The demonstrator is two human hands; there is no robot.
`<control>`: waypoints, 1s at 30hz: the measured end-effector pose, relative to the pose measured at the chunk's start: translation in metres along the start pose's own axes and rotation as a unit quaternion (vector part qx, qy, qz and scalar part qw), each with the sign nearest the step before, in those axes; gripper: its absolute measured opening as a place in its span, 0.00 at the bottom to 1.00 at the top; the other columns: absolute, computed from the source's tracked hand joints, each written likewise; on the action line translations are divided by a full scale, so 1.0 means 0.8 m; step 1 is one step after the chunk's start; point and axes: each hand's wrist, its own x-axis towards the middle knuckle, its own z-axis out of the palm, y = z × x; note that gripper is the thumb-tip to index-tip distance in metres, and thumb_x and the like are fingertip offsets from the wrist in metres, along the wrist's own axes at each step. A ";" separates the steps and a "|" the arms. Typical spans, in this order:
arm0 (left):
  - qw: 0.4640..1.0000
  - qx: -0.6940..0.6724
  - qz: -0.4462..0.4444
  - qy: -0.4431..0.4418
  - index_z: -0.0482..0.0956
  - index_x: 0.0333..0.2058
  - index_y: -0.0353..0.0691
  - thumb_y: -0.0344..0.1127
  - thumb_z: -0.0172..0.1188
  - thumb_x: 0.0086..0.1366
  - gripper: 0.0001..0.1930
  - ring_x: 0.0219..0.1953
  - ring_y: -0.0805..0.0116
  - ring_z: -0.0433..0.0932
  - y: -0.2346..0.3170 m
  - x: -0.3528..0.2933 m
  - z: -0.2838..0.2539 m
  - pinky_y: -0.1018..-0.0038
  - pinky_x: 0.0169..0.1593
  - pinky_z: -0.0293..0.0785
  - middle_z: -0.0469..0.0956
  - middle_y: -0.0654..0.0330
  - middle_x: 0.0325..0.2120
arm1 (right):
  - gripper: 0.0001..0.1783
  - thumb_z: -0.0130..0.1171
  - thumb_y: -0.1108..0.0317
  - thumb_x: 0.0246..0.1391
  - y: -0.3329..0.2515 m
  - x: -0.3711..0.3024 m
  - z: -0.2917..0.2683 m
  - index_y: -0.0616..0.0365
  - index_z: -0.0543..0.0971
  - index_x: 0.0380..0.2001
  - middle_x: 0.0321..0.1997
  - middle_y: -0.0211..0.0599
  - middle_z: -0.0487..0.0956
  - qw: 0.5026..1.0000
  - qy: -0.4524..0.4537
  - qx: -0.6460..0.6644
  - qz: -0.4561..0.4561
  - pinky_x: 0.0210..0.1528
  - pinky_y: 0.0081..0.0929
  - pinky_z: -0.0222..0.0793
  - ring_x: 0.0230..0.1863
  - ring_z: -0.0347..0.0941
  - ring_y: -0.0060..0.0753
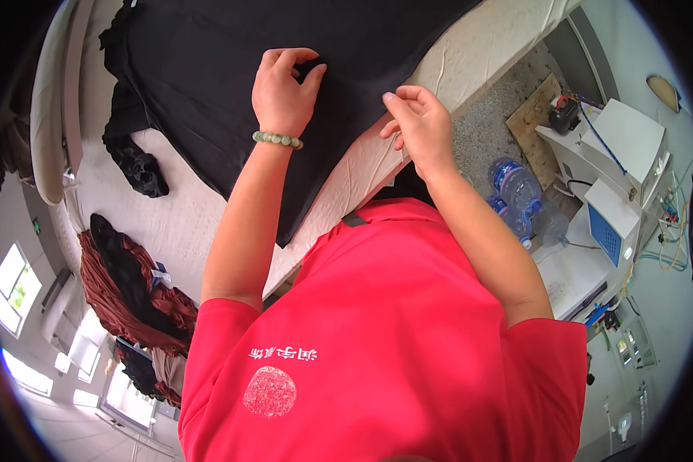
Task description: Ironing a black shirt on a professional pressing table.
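A wide piece of black cloth, possibly a garment (231, 77), lies spread over a pale padded table (196, 173). My left hand (285, 88), with a beaded bracelet (278, 139) at its wrist, rests over the cloth. Its fingers bend, and a gap shows between thumb and forefinger; the lower fingers are hidden. At the cloth's near right edge is my right hand (423, 127). Thumb and forefinger come together there, while the other fingers curl loosely beneath. Whether anything thin sits in that pinch is too small to tell.
Dark red and black garments (131, 281) hang at the table's left end. To the right, large plastic bottles (516, 185) stand on the floor beside a wooden board (535, 127) and a white machine (620, 150) with tubes and cables.
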 end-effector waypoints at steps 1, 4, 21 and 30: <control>1.000 0.001 -0.005 -0.003 0.86 0.39 0.46 0.38 0.72 0.57 0.11 0.34 0.66 0.80 0.000 0.000 -0.001 0.69 0.40 0.78 0.79 0.63 0.40 | 0.15 0.69 0.63 0.59 -0.003 -0.002 0.004 0.64 0.80 0.41 0.29 0.32 0.82 1.000 -0.001 0.024 0.010 0.19 0.16 0.65 0.20 0.76 0.21; 1.000 -0.002 -0.008 -0.009 0.86 0.39 0.46 0.38 0.72 0.57 0.11 0.34 0.67 0.80 0.001 0.002 -0.002 0.69 0.40 0.78 0.79 0.64 0.39 | 0.15 0.70 0.63 0.58 -0.009 -0.005 0.015 0.63 0.80 0.40 0.31 0.33 0.83 0.999 -0.030 -0.016 0.032 0.18 0.16 0.64 0.20 0.77 0.21; 0.999 -0.009 -0.029 -0.018 0.86 0.38 0.46 0.39 0.72 0.57 0.11 0.36 0.65 0.80 -0.002 0.002 -0.001 0.68 0.43 0.78 0.79 0.62 0.39 | 0.11 0.69 0.61 0.60 0.020 0.001 0.030 0.56 0.80 0.32 0.27 0.29 0.81 0.987 -0.029 0.125 0.097 0.21 0.18 0.67 0.21 0.80 0.24; 0.995 0.091 0.029 -0.039 0.82 0.45 0.41 0.54 0.80 0.44 0.33 0.51 0.53 0.77 0.013 -0.002 -0.005 0.62 0.52 0.76 0.77 0.53 0.46 | 0.12 0.67 0.60 0.62 0.022 0.002 0.031 0.57 0.80 0.31 0.26 0.30 0.81 0.989 -0.036 0.103 0.099 0.22 0.19 0.68 0.21 0.80 0.24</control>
